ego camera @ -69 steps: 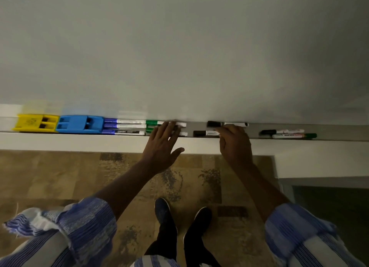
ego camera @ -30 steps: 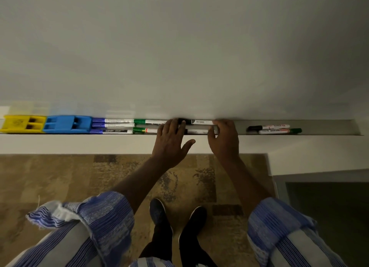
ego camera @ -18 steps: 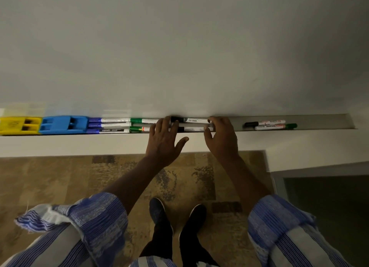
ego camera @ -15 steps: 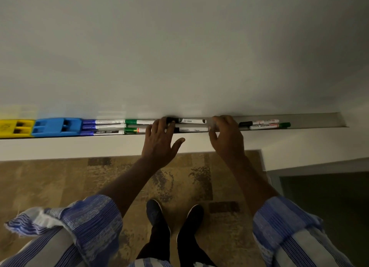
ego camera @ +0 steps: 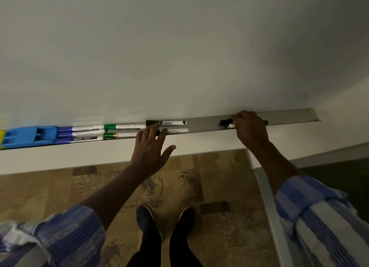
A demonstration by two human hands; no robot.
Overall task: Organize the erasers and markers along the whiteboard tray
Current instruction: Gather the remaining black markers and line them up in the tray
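A grey whiteboard tray runs under the board. From the left it holds a blue eraser, three purple-capped markers, two green-capped markers and two black-capped markers laid end to end. My left hand is spread, its fingertips resting on the black-capped pair. Far to the right, my right hand covers two loose markers; a black cap and a green end stick out on either side. Whether the fingers grip them is hidden.
The white board fills the upper view. A sliver of yellow eraser shows at the left edge. The tray's right end lies beyond my right hand. Below are patterned brown flooring and my shoes.
My right hand left the black-capped markers and went right along the tray to the two loose markers. My left hand stayed on the black-capped pair. The view shifted right.
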